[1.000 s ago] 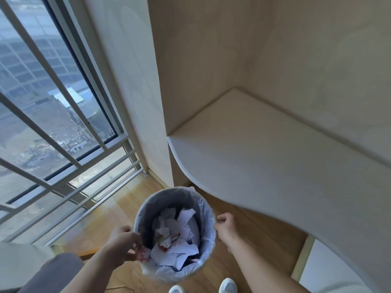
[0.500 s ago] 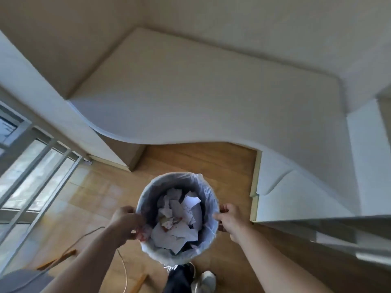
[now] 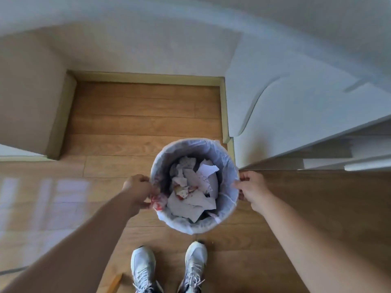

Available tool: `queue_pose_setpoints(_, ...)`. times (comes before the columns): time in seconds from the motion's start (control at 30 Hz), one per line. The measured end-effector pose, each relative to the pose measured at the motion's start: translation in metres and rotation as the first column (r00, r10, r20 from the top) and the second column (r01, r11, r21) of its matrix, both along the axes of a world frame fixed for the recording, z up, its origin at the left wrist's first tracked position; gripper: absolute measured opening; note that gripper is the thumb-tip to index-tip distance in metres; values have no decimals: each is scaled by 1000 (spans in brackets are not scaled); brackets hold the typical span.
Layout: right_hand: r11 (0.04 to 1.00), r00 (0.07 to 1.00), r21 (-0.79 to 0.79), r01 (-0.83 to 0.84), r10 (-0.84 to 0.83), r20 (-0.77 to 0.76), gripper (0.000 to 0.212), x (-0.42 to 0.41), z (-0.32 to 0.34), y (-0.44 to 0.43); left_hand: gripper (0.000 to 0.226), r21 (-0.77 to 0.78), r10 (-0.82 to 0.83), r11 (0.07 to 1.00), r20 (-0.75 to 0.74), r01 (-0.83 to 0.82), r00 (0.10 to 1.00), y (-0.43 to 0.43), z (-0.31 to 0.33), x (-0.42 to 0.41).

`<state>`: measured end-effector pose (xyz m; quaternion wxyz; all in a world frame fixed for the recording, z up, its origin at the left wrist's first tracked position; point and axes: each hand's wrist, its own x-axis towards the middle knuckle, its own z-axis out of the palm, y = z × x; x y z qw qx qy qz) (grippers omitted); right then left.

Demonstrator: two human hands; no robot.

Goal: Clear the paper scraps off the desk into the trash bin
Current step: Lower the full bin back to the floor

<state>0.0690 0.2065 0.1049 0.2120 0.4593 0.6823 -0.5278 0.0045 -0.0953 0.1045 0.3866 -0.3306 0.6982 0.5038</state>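
A round trash bin (image 3: 227, 163) lined with a pale plastic bag sits between my two hands above the wooden floor. White and red-printed paper scraps (image 3: 193, 192) fill its inside. My left hand (image 3: 137, 190) grips the bin's left rim, with a crumpled red-and-white scrap pinched at the fingers. On the opposite rim, my right hand (image 3: 251, 190) is closed around the edge. The desk top (image 3: 148, 30) runs pale across the upper part of the view, blurred; no scraps show on it.
The knee space under the desk shows wooden floor (image 3: 143, 115) framed by a skirting board. White drawer fronts (image 3: 296, 115) stand at the right, close to the bin. My two white sneakers (image 3: 169, 269) are below the bin. Window light falls on the floor at left.
The view has tilted down from the desk top and window to the floor. The bin, still held in both hands, now hangs lower, in front of the desk's knee space.
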Motion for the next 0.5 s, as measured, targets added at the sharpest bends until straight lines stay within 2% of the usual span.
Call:
queue_pose_setpoints(0.23, 989, 991, 71, 129, -126, -42, 12, -13, -115, 42, 23, -36, -66, 997, -108, 63, 992, 62, -114, -51)
queue_pose_setpoints(0.37, 973, 977, 89, 213, -209, -50, 14, -15, -153, 58, 31, -32, -88, 996, -127, 85, 988, 88, -149, -67)
queue_pose_setpoints(0.5, 962, 975, 160, 222, -217, -48, 18, -14, -172, 67, 27, -30, -134, 991, -106, 131, 985, 103, -170, -69)
